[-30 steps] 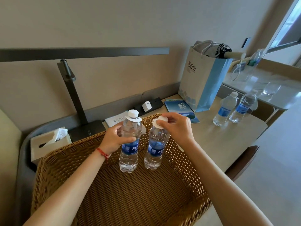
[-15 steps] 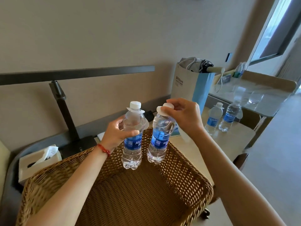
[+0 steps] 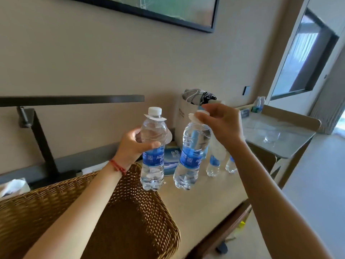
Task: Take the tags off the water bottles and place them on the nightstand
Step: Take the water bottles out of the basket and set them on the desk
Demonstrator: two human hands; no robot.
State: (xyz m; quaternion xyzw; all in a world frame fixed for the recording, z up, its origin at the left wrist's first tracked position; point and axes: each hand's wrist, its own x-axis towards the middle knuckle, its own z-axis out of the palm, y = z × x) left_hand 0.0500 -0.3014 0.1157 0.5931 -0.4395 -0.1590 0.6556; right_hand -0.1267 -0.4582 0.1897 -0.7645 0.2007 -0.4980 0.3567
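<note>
Left grip: left hand (image 3: 135, 144) was wrapped around the shoulder of the left bottle (image 3: 153, 148), fingers closed on it, bottle upright and clear of any surface.
Right grip: right hand (image 3: 223, 126) was pinched shut at the cap end of the right bottle (image 3: 192, 154). Couldn't tell if the fingertips had the cap, the tag, or both. Bottle hung tilted, base swung toward the left one, not touching it.
Left tag: white tag (image 3: 155, 118) sat as a collar under the cap, with a flap hanging behind the bottle on its right side. Not removed.
Right tag: white tag edge (image 3: 192, 116) showed just left of the pinching fingers, on the neck, mostly hidden.
Below: both bottles hung over the gap between the wicker basket (image 3: 130, 212) and the tabletop (image 3: 205, 199).
Beyond: two more bottles (image 3: 213, 165) stood on the tabletop behind the right forearm, near a paper bag (image 3: 183, 116).
Step, my read: tag removal starting on the right bottle; neither tag off.
How to do it well: probably set the left bottle down first so one hand can steady the body; pull the tag collar up over the cap instead of tearing sideways; avoid twisting the cap loose.
Risk: a bottle hung only from a cap pinch could slip.
</note>
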